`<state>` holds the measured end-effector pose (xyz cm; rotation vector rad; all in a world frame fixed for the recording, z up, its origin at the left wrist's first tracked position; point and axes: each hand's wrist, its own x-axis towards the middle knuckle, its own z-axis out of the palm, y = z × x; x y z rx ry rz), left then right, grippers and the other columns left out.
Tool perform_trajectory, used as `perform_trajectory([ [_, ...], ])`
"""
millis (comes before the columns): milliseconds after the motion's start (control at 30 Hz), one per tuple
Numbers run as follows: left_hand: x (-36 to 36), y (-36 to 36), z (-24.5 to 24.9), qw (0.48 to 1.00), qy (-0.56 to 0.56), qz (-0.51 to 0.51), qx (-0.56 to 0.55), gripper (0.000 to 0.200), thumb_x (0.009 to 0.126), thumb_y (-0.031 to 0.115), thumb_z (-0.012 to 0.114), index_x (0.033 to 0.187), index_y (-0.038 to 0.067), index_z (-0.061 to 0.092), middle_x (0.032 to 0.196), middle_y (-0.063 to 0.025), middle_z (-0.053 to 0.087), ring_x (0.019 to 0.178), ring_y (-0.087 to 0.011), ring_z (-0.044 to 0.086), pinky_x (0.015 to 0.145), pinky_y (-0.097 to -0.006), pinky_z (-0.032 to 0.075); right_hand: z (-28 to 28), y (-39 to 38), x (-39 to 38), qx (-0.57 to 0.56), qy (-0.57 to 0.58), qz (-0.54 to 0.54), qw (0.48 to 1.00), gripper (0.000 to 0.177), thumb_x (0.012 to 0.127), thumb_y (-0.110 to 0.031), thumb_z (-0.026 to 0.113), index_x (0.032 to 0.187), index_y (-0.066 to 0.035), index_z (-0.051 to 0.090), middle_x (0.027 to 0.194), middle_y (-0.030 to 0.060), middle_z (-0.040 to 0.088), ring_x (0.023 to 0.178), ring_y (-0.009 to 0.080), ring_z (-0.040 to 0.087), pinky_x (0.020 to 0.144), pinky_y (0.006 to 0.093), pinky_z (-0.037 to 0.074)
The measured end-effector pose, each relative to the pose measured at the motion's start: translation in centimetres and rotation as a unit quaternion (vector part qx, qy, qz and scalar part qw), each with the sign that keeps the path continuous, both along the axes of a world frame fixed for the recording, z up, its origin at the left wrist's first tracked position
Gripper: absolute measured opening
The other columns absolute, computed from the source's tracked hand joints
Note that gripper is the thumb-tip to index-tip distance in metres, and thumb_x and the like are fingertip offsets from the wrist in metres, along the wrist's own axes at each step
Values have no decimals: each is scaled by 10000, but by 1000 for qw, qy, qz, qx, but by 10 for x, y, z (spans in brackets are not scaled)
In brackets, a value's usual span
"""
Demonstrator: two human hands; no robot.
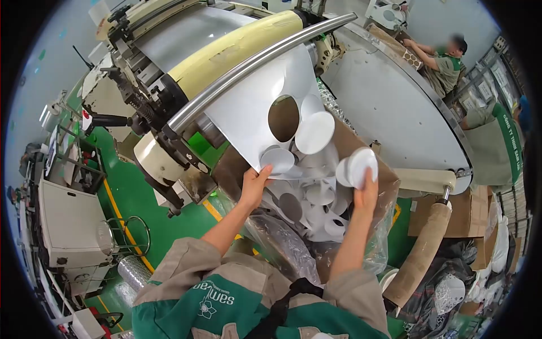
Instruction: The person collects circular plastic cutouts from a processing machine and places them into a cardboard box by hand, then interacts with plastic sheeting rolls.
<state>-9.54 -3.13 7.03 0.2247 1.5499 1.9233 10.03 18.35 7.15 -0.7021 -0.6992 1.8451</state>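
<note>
My left hand (256, 183) pinches the lower left corner of a white sheet (243, 113) that hangs from the machine's metal bar and has round holes cut in it. My right hand (366, 189) holds several white discs (360, 168) at the right side of the box. A loose white disc (315, 133) lies against the sheet, beside a large hole. Below both hands is a cardboard box (384, 198) lined with clear plastic, with white cut pieces (320, 195) heaped inside.
A machine with a yellow roller (237, 48) and a steel bar (254, 65) stands ahead. A black-handled lever (113, 120) juts out at left. A co-worker (443, 65) is at the upper right. Cardboard boxes (451, 214) and a brown roll (420, 254) are at right.
</note>
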Motion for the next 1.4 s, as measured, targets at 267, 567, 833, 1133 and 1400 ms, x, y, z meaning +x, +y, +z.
perform_trajectory([
  [267, 29, 11, -23, 993, -63, -95, -15, 263, 831, 223, 596, 1000, 23, 574, 898, -21, 597, 750, -83, 544, 652, -253, 460, 20, -10, 48, 20, -58, 75, 995, 372, 823, -134, 601, 1156, -22, 478, 1107, 76, 551, 940, 144, 542, 823, 293, 440],
  [567, 60, 24, 22, 982, -141, -116, 50, 279, 838, 182, 590, 1031, -6, 517, 926, -53, 586, 775, -133, 593, 596, -280, 509, -108, -55, 55, -51, -116, 364, 923, 436, 784, -104, 618, 1173, 30, 474, 1131, 64, 533, 991, 134, 504, 894, 268, 363],
  [833, 65, 41, 78, 965, -178, -174, 77, 292, 837, 128, 577, 1054, -47, 489, 981, -110, 572, 875, -182, 595, 733, -335, 538, -136, -75, 30, -82, -69, 471, 876, 412, 750, -71, 645, 1134, -18, 505, 1088, 53, 561, 1007, 174, 520, 897, 310, 380],
  [1133, 72, 59, 93, 964, -122, -228, 56, 290, 816, 165, 618, 1014, -23, 522, 932, -77, 586, 803, -134, 594, 590, -246, 507, -199, -70, 52, -156, 69, 239, 956, 387, 795, -111, 619, 1156, -81, 481, 1086, 60, 555, 991, 211, 538, 867, 404, 423],
  [1400, 62, 61, 60, 968, -152, -183, 82, 257, 826, 159, 602, 1014, 0, 525, 920, -66, 589, 814, -155, 601, 614, -299, 525, -153, -60, 150, -184, 24, 35, 982, 363, 816, -217, 616, 1138, -89, 504, 1043, 41, 577, 898, 167, 555, 763, 358, 471],
])
